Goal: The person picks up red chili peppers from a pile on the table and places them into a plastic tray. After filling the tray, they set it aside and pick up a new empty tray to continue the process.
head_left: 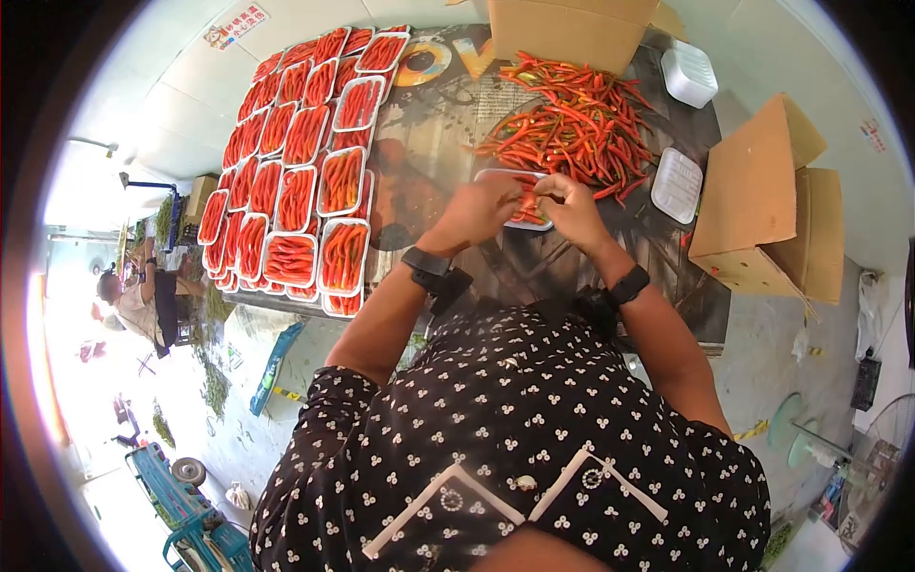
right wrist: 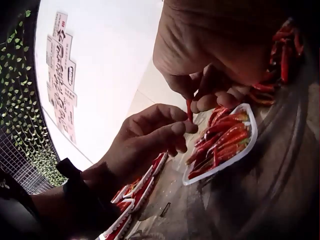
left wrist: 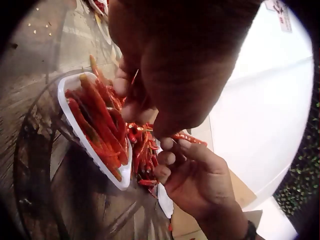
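Observation:
In the head view, the left hand [head_left: 477, 212] and right hand [head_left: 570, 212] meet over a white tray [head_left: 488, 174] of red chilies. The right wrist view has a small red chili [right wrist: 189, 109] upright between them, pinched by the right hand [right wrist: 212, 55] from above, with the left hand's [right wrist: 150, 131] thumb and fingertips at its lower end. Below the hands, the tray [right wrist: 253, 131] lies on the table, chilies side by side in it. In the left wrist view the left hand [left wrist: 175, 65] partly hides that tray [left wrist: 95, 156]; the right hand [left wrist: 197, 182] has curled fingers.
Many filled chili trays [head_left: 295, 195] stand stacked at the left. A loose chili pile [head_left: 572, 124] lies beyond the hands. An empty white tray [head_left: 678, 186], stacked trays [head_left: 688, 76] and an open carton [head_left: 753, 191] are at the right; another carton [head_left: 572, 33] stands behind the pile.

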